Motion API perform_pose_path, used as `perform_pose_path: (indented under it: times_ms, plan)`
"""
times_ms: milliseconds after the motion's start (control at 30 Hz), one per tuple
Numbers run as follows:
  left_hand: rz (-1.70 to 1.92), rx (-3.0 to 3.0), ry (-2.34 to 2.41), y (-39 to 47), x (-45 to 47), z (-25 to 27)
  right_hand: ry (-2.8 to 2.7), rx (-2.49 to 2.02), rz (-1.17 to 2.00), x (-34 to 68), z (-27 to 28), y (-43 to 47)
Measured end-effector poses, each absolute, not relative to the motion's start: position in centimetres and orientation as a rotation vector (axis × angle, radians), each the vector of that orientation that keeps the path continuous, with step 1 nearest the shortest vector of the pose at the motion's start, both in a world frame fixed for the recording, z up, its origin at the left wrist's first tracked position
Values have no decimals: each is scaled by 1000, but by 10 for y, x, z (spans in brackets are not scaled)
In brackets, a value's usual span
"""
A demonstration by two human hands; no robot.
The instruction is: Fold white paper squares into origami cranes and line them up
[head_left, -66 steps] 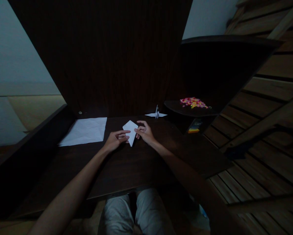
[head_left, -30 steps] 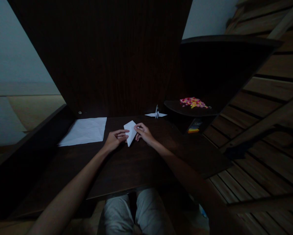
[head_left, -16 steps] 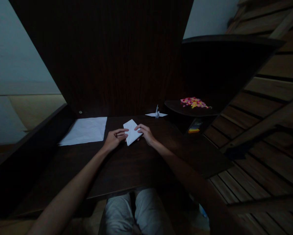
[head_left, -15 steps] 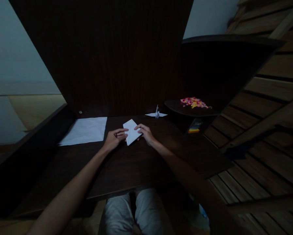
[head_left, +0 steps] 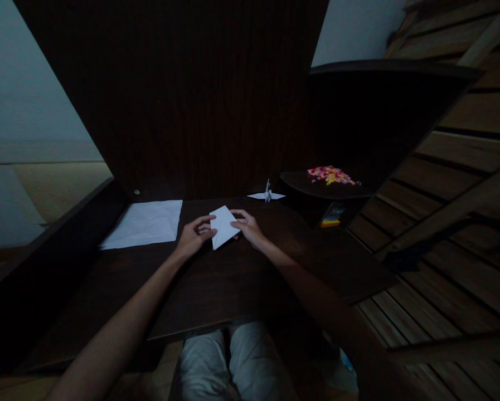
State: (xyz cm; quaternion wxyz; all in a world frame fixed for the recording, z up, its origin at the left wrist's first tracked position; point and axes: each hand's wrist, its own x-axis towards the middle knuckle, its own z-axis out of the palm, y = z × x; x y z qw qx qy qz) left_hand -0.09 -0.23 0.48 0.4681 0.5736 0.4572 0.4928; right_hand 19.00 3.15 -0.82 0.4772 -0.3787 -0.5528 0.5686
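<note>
A folded piece of white paper (head_left: 224,226), roughly kite-shaped with a crease line across it, is held between both hands over the dark desk. My left hand (head_left: 194,234) grips its left edge, thumb on the face of the paper. On the opposite side my right hand (head_left: 248,228) pinches the right corner, thumb on top and the other fingers partly hidden behind. Beyond the hands, a white paper crane (head_left: 267,192) with spread wings stands at the back of the desk.
White paper sheets (head_left: 145,224) lie at the desk's left, beside a raised side panel (head_left: 57,239). To the right, a rounded shelf (head_left: 304,186) carries a pile of small pink and yellow pieces (head_left: 331,175). Wooden slats (head_left: 462,239) stand at far right.
The folded paper has turned and tilted slightly, its lower tip shifting left. My right fingers have moved from its face to its right edge and behind.
</note>
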Motion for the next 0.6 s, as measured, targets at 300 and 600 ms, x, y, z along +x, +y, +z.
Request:
perform_pose_path:
  times_ms: [300, 600]
  plan:
    - [1202, 1367, 1090, -3, -1, 5, -1311, -960, 1384, 189, -9, 32]
    - [1202, 1339, 1113, -3, 1, 5, -1409, -978, 1458, 188, -12, 31]
